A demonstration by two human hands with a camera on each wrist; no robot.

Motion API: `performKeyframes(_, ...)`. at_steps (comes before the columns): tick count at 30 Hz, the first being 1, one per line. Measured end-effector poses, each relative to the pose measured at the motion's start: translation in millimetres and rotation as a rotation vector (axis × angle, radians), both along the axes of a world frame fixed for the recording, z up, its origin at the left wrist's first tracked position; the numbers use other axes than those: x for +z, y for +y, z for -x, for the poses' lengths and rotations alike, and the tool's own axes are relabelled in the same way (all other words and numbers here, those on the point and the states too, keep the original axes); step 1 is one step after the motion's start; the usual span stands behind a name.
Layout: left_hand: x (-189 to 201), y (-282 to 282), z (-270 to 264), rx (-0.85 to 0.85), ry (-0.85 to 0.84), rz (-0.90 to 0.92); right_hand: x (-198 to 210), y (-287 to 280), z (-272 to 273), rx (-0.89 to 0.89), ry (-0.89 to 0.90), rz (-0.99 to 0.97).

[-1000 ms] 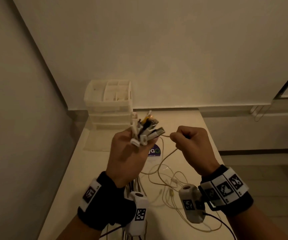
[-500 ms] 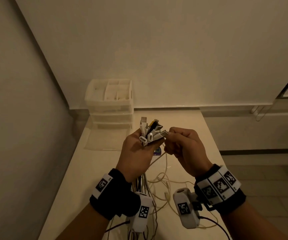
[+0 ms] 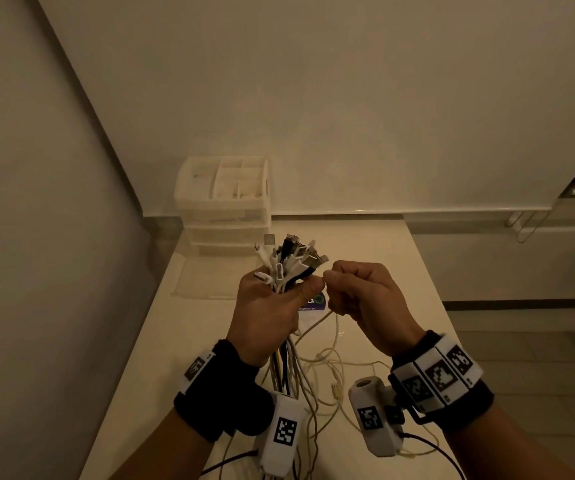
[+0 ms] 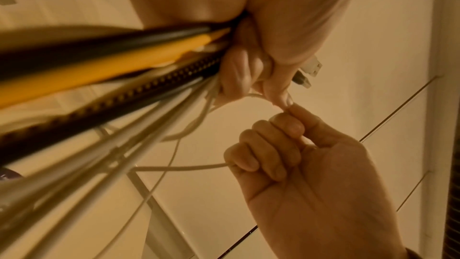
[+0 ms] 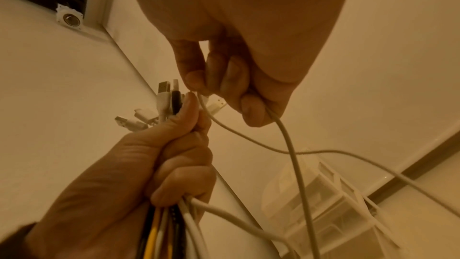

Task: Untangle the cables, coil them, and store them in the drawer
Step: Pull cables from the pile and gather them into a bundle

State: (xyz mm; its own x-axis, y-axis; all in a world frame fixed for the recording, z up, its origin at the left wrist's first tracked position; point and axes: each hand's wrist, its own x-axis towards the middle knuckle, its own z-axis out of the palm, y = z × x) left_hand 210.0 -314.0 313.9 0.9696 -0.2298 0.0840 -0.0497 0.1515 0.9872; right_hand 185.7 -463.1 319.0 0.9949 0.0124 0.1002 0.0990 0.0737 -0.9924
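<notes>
The bundle of cables (image 3: 288, 268) is clenched upright in the left hand (image 3: 267, 313); one thin white cable (image 5: 293, 157) is pinched just beside it by the right hand (image 3: 365, 299), trailing below that grip.

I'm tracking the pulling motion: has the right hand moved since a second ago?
Yes. Against the drawer unit, the right hand has closed in leftward, next to the left hand.

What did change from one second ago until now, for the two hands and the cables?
The right hand moved in toward the left hand, bringing its thin white cable up to the bundle of cables; thumb tips now almost meet. The bundle's plug ends have fanned out more. The left hand still grips the bundle, loose cables still lie on the table, and the drawer unit has not moved.
</notes>
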Motion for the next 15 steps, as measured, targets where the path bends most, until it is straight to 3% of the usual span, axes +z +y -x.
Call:
performKeyframes(6, -6.3, 0.3, -4.5, 0.038, 0.020, 0.008, -0.9, -2.4, -4.0, 0.016, 0.065, -0.025)
performKeyframes(15, 8.6, -0.6, -2.7, -0.008, -0.198, -0.174, -2.9, -3.8, -1.6, 0.080, 0.101, -0.061)
